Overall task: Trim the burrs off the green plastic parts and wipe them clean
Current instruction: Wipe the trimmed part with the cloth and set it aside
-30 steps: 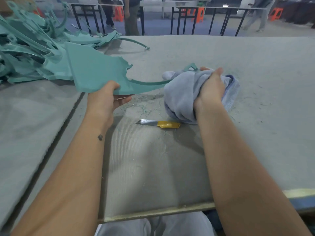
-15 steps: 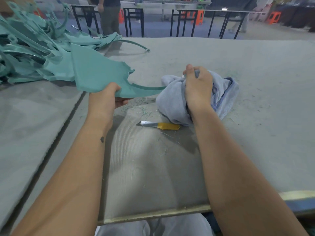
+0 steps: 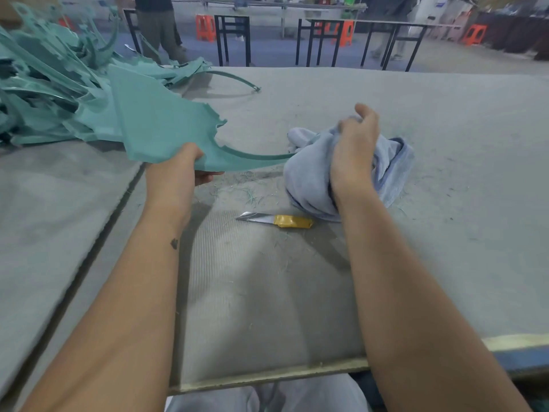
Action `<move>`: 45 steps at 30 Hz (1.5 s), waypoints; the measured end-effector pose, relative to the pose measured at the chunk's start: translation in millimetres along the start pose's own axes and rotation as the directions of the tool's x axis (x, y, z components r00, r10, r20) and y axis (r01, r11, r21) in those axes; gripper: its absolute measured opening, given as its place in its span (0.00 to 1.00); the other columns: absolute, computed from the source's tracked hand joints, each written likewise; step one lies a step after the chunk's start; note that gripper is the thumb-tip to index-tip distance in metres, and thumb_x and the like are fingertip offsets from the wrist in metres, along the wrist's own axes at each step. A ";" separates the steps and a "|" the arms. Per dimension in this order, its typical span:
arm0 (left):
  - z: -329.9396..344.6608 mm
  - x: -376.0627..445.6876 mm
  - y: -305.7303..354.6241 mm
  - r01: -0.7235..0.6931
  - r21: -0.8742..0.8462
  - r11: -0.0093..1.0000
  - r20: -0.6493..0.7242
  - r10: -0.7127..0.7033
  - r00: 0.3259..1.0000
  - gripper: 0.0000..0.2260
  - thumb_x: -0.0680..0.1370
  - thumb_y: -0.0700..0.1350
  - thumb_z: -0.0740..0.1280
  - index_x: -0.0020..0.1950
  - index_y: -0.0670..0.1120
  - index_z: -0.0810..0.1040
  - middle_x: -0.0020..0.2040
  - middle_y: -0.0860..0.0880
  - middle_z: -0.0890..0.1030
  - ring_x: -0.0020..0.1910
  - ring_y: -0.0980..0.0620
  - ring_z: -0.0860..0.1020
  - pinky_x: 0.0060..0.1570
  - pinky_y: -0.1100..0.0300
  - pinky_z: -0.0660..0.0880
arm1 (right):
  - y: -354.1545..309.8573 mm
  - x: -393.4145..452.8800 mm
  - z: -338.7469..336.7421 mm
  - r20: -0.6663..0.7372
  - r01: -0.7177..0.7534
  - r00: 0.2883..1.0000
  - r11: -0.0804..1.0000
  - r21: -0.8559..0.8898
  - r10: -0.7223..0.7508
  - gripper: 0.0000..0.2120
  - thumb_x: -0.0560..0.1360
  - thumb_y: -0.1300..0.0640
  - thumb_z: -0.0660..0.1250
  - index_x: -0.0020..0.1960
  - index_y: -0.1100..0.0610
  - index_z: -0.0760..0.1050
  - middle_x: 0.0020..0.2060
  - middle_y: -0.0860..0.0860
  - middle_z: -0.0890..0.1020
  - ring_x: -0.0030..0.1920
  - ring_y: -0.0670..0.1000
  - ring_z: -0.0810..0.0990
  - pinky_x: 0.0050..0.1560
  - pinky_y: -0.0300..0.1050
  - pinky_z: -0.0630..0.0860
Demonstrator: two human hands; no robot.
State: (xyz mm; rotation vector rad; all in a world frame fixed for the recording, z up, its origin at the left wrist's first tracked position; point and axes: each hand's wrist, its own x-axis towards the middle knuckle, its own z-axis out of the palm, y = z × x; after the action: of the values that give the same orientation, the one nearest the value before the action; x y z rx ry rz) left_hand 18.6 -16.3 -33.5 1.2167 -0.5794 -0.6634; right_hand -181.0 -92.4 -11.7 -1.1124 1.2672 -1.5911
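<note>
My left hand [image 3: 181, 169] grips the near edge of a flat green plastic part [image 3: 160, 135], thumb on top and fingers underneath, holding it above the table. The part's thin curved arm runs right and disappears into a light blue cloth [image 3: 309, 179]. My right hand [image 3: 353, 153] holds that bunched cloth around the arm's tip. A knife with a yellow handle and bare blade [image 3: 276, 220] lies on the table between my forearms.
A heap of green plastic parts [image 3: 50, 84] fills the table's far left. Green shavings [image 3: 249, 194] are scattered under the held part. The grey felt-covered table [image 3: 445, 173] stretches right. Black metal frames [image 3: 320, 40], orange stools and a standing person are beyond the far edge.
My right hand has drawn the cloth back along the part's arm toward my left hand, covering the arm's end loop. The left hand keeps its hold.
</note>
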 end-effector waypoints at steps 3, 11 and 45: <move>-2.0 -0.4 0.6 0.006 -0.015 1.000 0.004 -0.006 1.000 0.06 0.71 0.39 0.64 0.42 0.46 0.79 0.38 0.51 0.83 0.35 0.48 0.83 0.31 0.64 0.76 | 4.0 -7.2 5.5 0.100 0.201 0.977 0.966 -0.163 -0.186 0.27 0.79 0.61 0.62 0.74 0.54 0.56 0.51 0.43 0.70 0.51 0.40 0.72 0.48 0.24 0.67; -1.7 -1.2 2.5 0.019 -0.081 0.997 0.045 -0.016 0.999 0.06 0.74 0.37 0.62 0.45 0.44 0.78 0.36 0.49 0.82 0.36 0.46 0.82 0.30 0.62 0.73 | 2.2 -8.3 -0.6 0.239 0.166 0.964 0.968 -0.188 -0.119 0.09 0.80 0.51 0.62 0.50 0.51 0.80 0.44 0.38 0.80 0.46 0.32 0.75 0.45 0.25 0.69; 6.4 3.9 -8.4 0.115 -0.044 0.992 0.067 -0.112 0.991 0.05 0.77 0.39 0.60 0.46 0.44 0.75 0.27 0.52 0.80 0.27 0.54 0.80 0.26 0.65 0.74 | 9.1 1.3 -0.9 0.088 0.104 0.992 0.978 -0.181 -0.089 0.07 0.78 0.54 0.65 0.54 0.53 0.79 0.47 0.47 0.83 0.49 0.44 0.80 0.45 0.25 0.71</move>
State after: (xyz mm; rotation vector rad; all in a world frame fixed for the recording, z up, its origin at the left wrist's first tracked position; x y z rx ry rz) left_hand 15.4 -25.0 -39.8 1.1938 -0.5479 -0.8111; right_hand -181.7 -95.0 -20.6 -1.3587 1.3472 -1.5055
